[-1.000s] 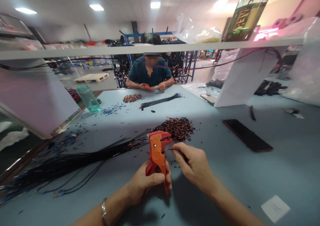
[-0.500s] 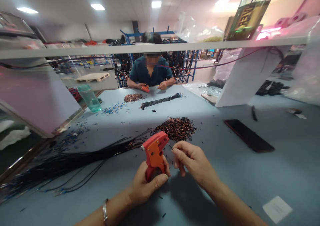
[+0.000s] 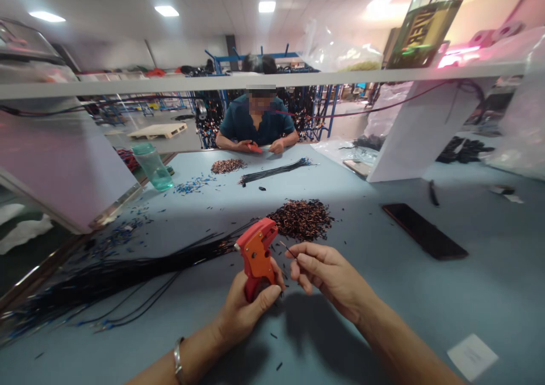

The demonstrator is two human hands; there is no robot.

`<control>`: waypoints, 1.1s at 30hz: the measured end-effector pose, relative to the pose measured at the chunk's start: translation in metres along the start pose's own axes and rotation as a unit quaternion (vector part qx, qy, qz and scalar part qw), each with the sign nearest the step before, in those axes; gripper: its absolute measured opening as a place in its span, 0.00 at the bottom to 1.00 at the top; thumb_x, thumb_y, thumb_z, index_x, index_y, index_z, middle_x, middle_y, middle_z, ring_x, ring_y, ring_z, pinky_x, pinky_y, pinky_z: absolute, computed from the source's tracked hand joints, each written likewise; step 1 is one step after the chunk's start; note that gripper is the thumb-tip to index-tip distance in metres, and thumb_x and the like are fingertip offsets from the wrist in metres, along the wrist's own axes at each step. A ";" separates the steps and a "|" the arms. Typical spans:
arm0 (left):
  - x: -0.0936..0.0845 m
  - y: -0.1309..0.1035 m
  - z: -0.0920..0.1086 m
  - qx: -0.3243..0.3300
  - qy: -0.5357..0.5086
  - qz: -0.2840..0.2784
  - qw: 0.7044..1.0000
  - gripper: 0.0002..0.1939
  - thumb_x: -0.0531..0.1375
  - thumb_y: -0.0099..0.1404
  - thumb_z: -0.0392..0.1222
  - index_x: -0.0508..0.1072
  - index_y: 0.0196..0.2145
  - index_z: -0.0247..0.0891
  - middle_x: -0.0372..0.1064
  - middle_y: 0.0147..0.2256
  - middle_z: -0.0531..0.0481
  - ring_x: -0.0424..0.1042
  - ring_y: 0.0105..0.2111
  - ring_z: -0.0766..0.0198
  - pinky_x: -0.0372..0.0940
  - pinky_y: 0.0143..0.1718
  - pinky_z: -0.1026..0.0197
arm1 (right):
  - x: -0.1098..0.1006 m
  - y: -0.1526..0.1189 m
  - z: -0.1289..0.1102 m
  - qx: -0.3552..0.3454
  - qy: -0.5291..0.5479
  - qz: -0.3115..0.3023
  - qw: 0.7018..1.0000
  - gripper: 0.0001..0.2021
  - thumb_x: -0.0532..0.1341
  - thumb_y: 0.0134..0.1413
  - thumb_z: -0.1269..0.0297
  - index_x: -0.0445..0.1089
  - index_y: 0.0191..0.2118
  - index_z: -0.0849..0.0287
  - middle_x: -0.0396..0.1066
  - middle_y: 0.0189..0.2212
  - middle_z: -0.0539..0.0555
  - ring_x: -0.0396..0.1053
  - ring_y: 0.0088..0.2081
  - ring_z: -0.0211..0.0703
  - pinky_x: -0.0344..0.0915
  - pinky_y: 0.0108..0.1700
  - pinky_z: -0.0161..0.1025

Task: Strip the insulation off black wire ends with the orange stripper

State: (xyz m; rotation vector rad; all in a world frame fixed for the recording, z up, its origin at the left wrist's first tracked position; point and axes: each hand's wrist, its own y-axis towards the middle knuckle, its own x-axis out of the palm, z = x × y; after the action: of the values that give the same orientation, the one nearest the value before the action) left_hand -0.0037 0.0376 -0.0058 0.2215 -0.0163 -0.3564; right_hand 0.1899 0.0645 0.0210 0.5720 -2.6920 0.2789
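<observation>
My left hand (image 3: pixel 251 302) is wrapped round the handle of a red and orange wire stripper (image 3: pixel 258 251), held upright with its jaws toward the right. Between thumb and forefinger, my right hand (image 3: pixel 326 268) pinches a thin black wire (image 3: pixel 289 250). The wire's bare copper-coloured end points up and left, a short gap from the stripper's jaws. Behind the tool lies a heap of short black and copper wire offcuts (image 3: pixel 303 219). A long bundle of black wires (image 3: pixel 140 271) stretches across the table to the left, partly hidden behind the stripper.
A dark phone (image 3: pixel 423 230) and a white paper square (image 3: pixel 472 356) lie at the right. Blue bits (image 3: pixel 193 185) are scattered near a green bottle (image 3: pixel 152 167). Across the table a person (image 3: pixel 258 124) holds a red tool. A shelf (image 3: pixel 204 83) spans overhead.
The wire end has come away from the stripper's jaws, and its copper tip now shows. My left hand has shifted slightly left with the stripper.
</observation>
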 end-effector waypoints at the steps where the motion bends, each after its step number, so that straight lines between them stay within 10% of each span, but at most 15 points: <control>1: 0.000 0.000 0.000 0.003 0.008 0.001 1.000 0.13 0.59 0.66 0.50 0.70 0.40 0.36 0.67 0.35 0.47 0.67 0.35 0.61 0.64 0.39 0.59 | 0.000 0.000 0.000 -0.002 -0.005 -0.003 1.000 0.17 0.68 0.50 0.54 0.71 0.39 0.63 0.73 0.24 0.48 0.63 0.19 0.31 0.59 0.27 0.33; 16: 0.004 0.000 0.003 0.090 0.200 -0.009 0.976 0.11 0.57 0.66 0.42 0.66 0.46 0.40 0.67 0.35 0.49 0.67 0.32 0.62 0.64 0.35 0.60 | 0.000 -0.004 -0.002 -0.032 -0.091 0.006 0.995 0.14 0.65 0.53 0.54 0.69 0.31 0.62 0.71 0.19 0.48 0.62 0.16 0.32 0.56 0.19 0.31; 26: 0.001 0.001 -0.007 0.251 0.407 0.038 0.878 0.21 0.61 0.57 0.40 0.66 0.49 0.38 0.71 0.39 0.40 0.69 0.37 0.50 0.63 0.39 0.50 | 0.002 -0.007 -0.004 -0.004 -0.085 0.011 0.996 0.03 0.63 0.39 0.70 0.68 0.24 0.60 0.66 0.17 0.43 0.59 0.18 0.31 0.56 0.22 0.29; 33: 0.003 0.003 -0.003 0.220 0.418 0.060 0.880 0.16 0.59 0.61 0.42 0.66 0.47 0.38 0.71 0.38 0.40 0.69 0.36 0.52 0.64 0.39 0.51 | 0.002 -0.008 -0.007 0.006 -0.122 -0.032 0.992 0.05 0.62 0.42 0.68 0.66 0.21 0.59 0.65 0.15 0.44 0.59 0.15 0.31 0.54 0.19 0.29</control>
State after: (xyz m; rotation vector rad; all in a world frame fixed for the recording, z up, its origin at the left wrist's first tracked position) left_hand 0.0005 0.0393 -0.0082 0.8124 0.7492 -0.1047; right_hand 0.1942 0.0590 0.0292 0.7371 -2.8995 0.2220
